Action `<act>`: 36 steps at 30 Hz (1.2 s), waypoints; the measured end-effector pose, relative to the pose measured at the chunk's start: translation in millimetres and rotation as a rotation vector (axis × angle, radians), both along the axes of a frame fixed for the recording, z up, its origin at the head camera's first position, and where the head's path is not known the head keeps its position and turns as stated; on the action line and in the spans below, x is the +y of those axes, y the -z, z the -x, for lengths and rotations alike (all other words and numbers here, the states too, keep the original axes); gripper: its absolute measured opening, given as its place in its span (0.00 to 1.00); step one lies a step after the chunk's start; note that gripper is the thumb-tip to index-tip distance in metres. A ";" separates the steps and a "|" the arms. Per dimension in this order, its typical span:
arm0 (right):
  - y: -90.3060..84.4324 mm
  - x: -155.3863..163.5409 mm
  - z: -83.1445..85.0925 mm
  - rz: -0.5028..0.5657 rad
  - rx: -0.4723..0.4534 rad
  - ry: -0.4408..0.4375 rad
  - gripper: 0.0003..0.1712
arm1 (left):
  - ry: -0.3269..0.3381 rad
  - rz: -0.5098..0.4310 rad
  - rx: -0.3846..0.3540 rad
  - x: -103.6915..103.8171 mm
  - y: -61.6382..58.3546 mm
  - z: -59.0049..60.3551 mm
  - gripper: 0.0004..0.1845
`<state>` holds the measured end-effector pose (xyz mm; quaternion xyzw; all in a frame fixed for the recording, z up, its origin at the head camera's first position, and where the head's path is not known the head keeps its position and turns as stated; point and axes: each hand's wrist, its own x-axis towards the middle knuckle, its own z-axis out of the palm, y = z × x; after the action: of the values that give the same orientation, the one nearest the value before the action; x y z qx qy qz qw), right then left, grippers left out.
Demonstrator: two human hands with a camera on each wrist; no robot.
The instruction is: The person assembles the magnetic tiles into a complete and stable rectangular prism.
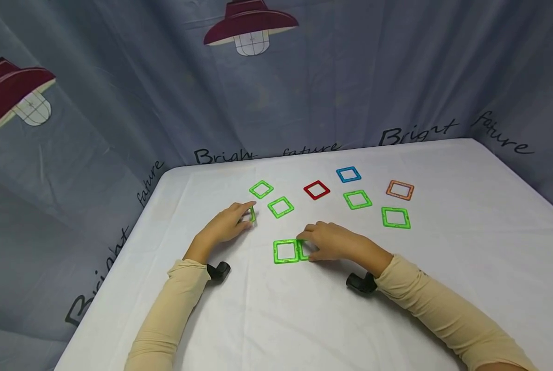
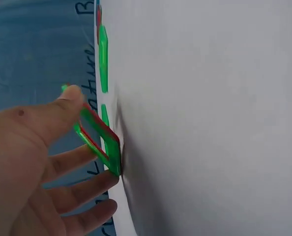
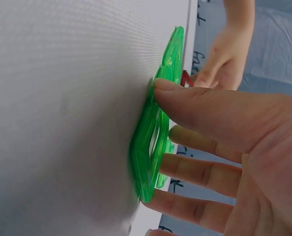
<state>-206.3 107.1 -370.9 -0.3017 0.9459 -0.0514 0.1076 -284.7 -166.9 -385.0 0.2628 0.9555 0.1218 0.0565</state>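
My left hand [image 1: 224, 224] pinches a green square magnetic tile [image 2: 113, 153] between thumb and fingers, tilted up at the table surface. Red shows along the inner edges of this tile in the left wrist view. To the right, my right hand [image 1: 333, 241] holds a second green tile [image 3: 143, 152] by its edges, low over the white cloth. Its left side meets another green tile [image 1: 286, 261] that lies flat, the two side by side. The right fingers cover much of the held tile in the head view.
Beyond the hands, green tiles [image 1: 281, 215] lie spread out with a red tile [image 1: 316, 197], a blue tile [image 1: 349, 180] and an orange tile [image 1: 400, 198]. A white cloth [image 1: 267, 319] covers the table. Behind its far edge hangs a grey-blue curtain [image 1: 341, 77].
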 end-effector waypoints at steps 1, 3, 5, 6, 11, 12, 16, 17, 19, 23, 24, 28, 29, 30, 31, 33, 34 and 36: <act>0.2 -0.2 0.1 0.000 -0.001 0.000 0.31 | 0.016 -0.009 0.001 0.8 0.1 -3.0 0.28; 0.2 -0.5 0.2 0.002 0.000 0.000 0.30 | 0.041 -0.032 0.001 1.9 1.1 -8.3 0.26; -0.1 -0.3 0.2 0.002 0.002 -0.003 0.30 | 0.055 -0.051 -0.008 2.7 2.1 -12.7 0.25; -0.3 -0.3 0.2 0.000 0.005 -0.006 0.30 | 0.063 -0.060 -0.008 3.1 2.3 -15.0 0.24; -1.1 -0.7 0.4 -0.010 0.014 -0.017 0.30 | 0.090 -0.114 -0.027 4.3 0.0 -25.9 0.23; -1.2 -1.0 0.5 -0.010 0.015 -0.018 0.30 | 0.096 -0.125 -0.031 4.7 -0.4 -27.4 0.23; -1.8 -1.2 1.1 -0.020 0.017 -0.018 0.30 | 0.134 -0.184 -0.058 8.8 -1.0 -31.4 0.23; -2.0 -1.3 1.2 -0.023 0.017 -0.017 0.30 | 0.145 -0.195 -0.060 10.2 -0.8 -31.9 0.24; -2.0 -1.5 1.6 -0.031 0.014 -0.014 0.30 | 0.165 -0.219 -0.065 13.0 -0.1 -33.1 0.24; -1.3 -1.6 2.2 -0.033 0.010 -0.016 0.31 | 0.205 -0.262 -0.076 17.7 3.0 -34.5 0.23; -1.1 -1.4 2.2 -0.032 0.010 -0.017 0.31 | 0.216 -0.283 -0.088 18.9 3.8 -34.9 0.23; -0.8 -1.2 2.3 -0.020 0.014 -0.019 0.31 | 0.226 -0.359 -0.160 22.6 5.4 -36.3 0.24; -0.7 -1.3 2.4 -0.020 0.015 -0.020 0.31 | 0.224 -0.376 -0.181 23.4 5.6 -36.8 0.24; -0.6 -1.3 2.5 -0.019 0.015 -0.021 0.31 | 0.222 -0.391 -0.201 24.0 5.7 -37.2 0.24; -0.5 -1.3 2.7 -0.020 0.014 -0.022 0.31 | 0.220 -0.403 -0.218 24.7 5.7 -37.7 0.24; -0.3 -1.4 3.0 -0.026 0.017 -0.024 0.31 | 0.224 -0.423 -0.242 25.9 5.4 -38.9 0.25; 0.0 -1.5 3.1 -0.028 0.018 -0.026 0.31 | 0.228 -0.429 -0.250 26.4 5.1 -39.7 0.25; 0.4 -1.6 3.2 -0.030 0.020 -0.028 0.31 | 0.239 -0.440 -0.260 27.2 4.6 -41.5 0.25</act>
<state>-209.5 105.5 -371.2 -0.3136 0.9433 -0.0328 0.1035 -243.2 -139.7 -389.5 0.3616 0.8530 0.3515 0.1344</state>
